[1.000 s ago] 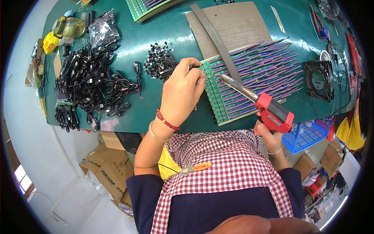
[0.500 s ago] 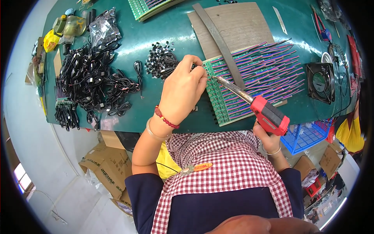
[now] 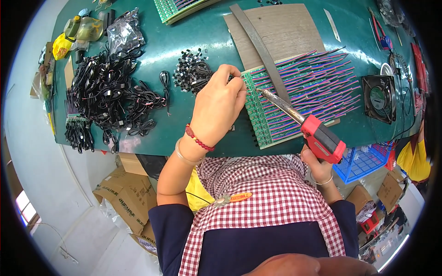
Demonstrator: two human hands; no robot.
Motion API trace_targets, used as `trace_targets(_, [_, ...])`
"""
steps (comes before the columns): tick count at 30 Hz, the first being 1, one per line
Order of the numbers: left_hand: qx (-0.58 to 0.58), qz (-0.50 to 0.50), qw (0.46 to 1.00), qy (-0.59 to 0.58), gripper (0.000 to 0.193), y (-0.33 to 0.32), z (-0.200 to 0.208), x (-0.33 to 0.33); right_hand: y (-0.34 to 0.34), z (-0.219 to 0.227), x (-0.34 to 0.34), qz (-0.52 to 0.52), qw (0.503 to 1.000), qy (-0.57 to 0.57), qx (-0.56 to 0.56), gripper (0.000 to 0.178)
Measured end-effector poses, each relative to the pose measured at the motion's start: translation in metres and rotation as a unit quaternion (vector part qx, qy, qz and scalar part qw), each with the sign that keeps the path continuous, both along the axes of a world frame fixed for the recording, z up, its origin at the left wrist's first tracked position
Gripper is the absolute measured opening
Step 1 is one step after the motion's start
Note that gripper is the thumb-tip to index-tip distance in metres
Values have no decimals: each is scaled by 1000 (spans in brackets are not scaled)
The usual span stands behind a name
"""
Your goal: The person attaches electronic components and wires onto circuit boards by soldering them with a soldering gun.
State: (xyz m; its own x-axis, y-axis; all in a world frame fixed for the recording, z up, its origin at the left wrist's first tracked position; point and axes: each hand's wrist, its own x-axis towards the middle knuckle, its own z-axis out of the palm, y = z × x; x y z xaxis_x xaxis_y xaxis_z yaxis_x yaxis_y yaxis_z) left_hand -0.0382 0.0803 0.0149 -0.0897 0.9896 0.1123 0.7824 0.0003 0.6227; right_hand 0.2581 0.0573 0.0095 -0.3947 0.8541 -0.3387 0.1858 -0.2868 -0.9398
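Observation:
My right hand (image 3: 317,164) grips a red and black soldering gun (image 3: 322,138) from below. Its metal tip points up and left over the left part of a green circuit board panel (image 3: 256,108). Rows of pink, blue and black wires (image 3: 317,92) run rightward from this panel. At the panel's upper left edge, my left hand (image 3: 221,94) is closed in a pinch; what lies between its fingertips is too small to make out. A flat metal bar (image 3: 260,48) rests across the wires and a brown board (image 3: 294,27). Beside my left hand lies a bundle of short black cables (image 3: 191,71).
A large heap of black cables (image 3: 99,92) covers the table's left side. A clear plastic bag (image 3: 125,33) lies behind it. On the right stand a black fan (image 3: 379,99) and red-handled pliers (image 3: 380,34). More circuit panels (image 3: 177,11) sit at the far edge.
The soldering gun has shifted slightly right, its tip drawing back from my left fingertips. My left hand stays pinched at the panel's edge.

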Motion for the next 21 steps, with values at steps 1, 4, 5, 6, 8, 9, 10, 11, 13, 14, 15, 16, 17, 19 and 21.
trace_targets(1, [-1,1,1000,1,8,0,0,0,0,0,0,0,1000,-4,1,14])
trace_targets(4, [1,2,1000,2,8,0,0,0,0,1,-1,-1,1000,-3,2,14])
trace_targets(5, [3,2,1000,2,8,0,0,0,0,1,-1,-1,1000,1,1,14])
trace_targets(6, [3,2,1000,2,8,0,0,1,0,0,-1,-1,1000,1,1,14])
trace_targets(8, [5,7,1000,12,9,0,0,2,0,-3,0,36,997,-18,66,29])
trace_targets(9, [5,7,1000,12,9,0,0,3,0,-3,-1,35,997,-18,66,29])
trace_targets(10, [8,11,1000,24,9,-1,0,4,-1,-2,-1,33,998,-15,58,29])
trace_targets(11, [10,15,999,36,10,-1,0,6,-1,-2,-1,31,998,-13,51,29])
trace_targets(13, [8,24,999,39,11,-2,1,9,-5,-2,-1,27,998,-21,46,31])
trace_targets(14, [6,32,999,42,11,-3,1,10,-7,-3,-1,22,998,-29,41,32])
trace_targets(15, [6,31,999,43,11,-3,0,11,-8,-2,-1,21,998,-29,42,32])
trace_targets(16, [18,35,998,48,12,-3,-2,12,-9,-2,-2,13,999,-28,31,27])
trace_targets(17, [31,38,997,53,12,-4,-3,13,-10,-2,-2,4,999,-26,21,22])
trace_targets(19, [29,39,997,54,12,-4,-4,14,-7,-1,-2,16,999,-27,18,17])
trace_targets(21, [28,40,997,55,12,-5,-4,14,-7,-2,0,28,999,-27,16,11])
